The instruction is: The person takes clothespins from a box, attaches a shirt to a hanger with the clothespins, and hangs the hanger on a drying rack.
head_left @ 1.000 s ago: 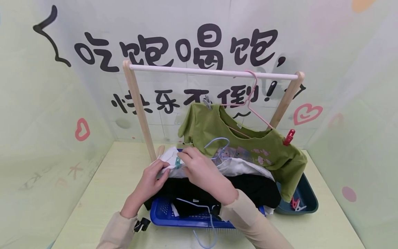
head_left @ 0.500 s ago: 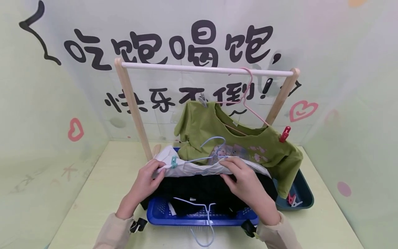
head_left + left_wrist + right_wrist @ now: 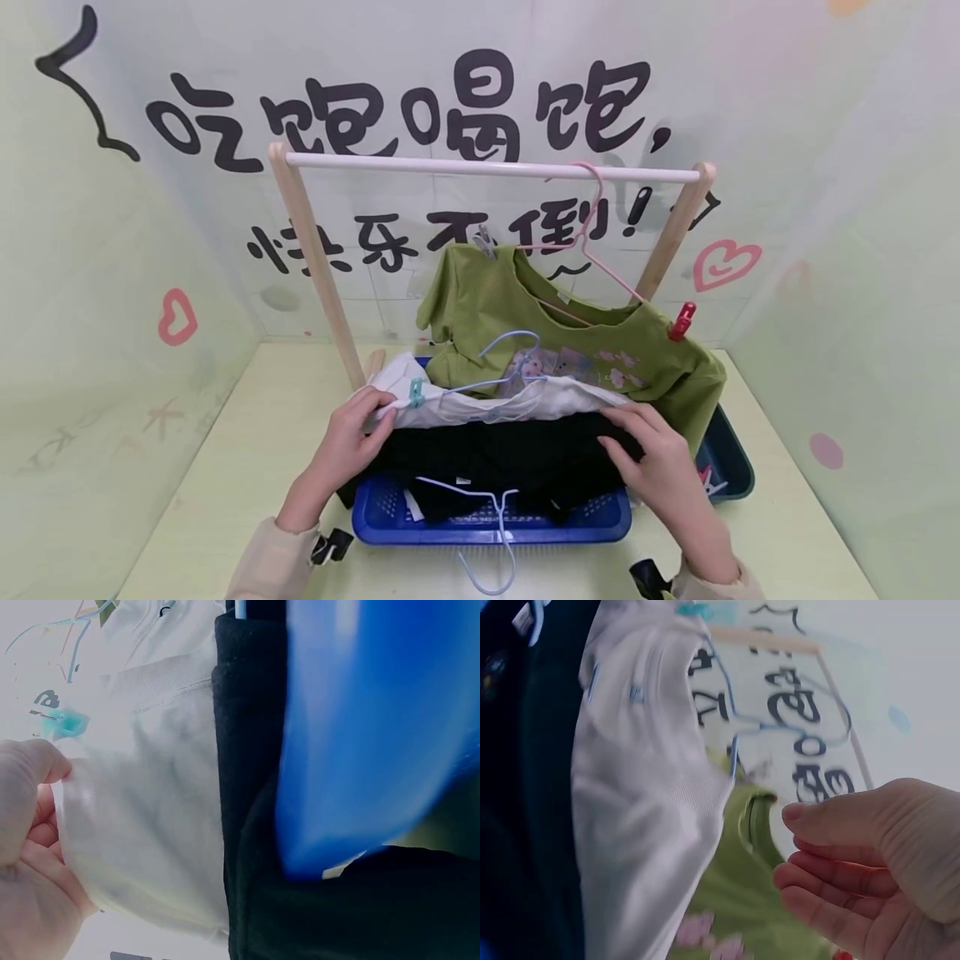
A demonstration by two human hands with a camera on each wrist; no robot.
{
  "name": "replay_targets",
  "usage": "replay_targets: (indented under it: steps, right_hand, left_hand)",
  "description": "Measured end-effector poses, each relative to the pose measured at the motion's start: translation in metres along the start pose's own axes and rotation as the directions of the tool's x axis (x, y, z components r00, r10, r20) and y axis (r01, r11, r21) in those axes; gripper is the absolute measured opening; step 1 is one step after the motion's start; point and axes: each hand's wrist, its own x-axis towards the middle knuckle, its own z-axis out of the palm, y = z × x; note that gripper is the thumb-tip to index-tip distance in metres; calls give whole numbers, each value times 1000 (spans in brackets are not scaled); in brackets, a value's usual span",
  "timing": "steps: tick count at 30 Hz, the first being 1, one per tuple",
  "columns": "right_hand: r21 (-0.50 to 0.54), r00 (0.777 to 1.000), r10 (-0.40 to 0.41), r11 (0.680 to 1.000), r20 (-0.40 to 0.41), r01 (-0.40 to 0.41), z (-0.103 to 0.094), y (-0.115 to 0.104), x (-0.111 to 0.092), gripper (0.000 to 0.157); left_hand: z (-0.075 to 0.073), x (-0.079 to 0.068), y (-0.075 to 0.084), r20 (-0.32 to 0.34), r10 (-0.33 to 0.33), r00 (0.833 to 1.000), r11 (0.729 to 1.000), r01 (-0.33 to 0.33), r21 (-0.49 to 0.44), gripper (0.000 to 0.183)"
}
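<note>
A white shirt [image 3: 540,404] lies across the middle, its left shoulder pinched by my left hand [image 3: 352,433] between thumb and fingers. Beside those fingers a teal clothespin [image 3: 416,392] clips the shirt, and the hook of a blue hanger [image 3: 517,333] rises out of its neckline. My right hand [image 3: 663,458] is at the shirt's right end; in the right wrist view its loosely bent fingers [image 3: 825,881] are apart from the cloth and hold nothing. Beneath lies a black garment [image 3: 510,450].
A green shirt [image 3: 480,292] hangs behind on a pink hanger from the rack's white rod [image 3: 420,167], with a grey clip [image 3: 484,242] and a red clip [image 3: 681,322]. A blue basket [image 3: 487,535] and a second blue hanger [image 3: 502,521] are in front. A dark green tub [image 3: 742,475] holds clips.
My right hand has left the teal clothespin and moved right along the white shirt, past the neckline to its right end. My left hand keeps its pinch on the left shoulder.
</note>
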Motion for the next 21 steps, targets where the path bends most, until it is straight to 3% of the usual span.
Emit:
replay_targets:
  steps: [6,13,17,21]
  right_hand:
    - [-57,996,91,994,-19,-92,-16,14,-29,48]
    - [-146,978,207,967,-18,-208,-33,34,-61,40]
    - [-211,956,293,934,-10,-288,-39,46,-73,33]
    - [-256,909,415,883,32,-394,-44,58,-80,25]
  left_hand:
    - [-2,0,1,-5,-2,1000,1000,2,-1,23]
    - [-3,1,3,2,-21,1000,1000,21,-1,23]
    - [-4,1,3,0,-23,1000,1000,23,-4,23]
    - [-4,1,4,-3,-16,1000,1000,16,-11,23]
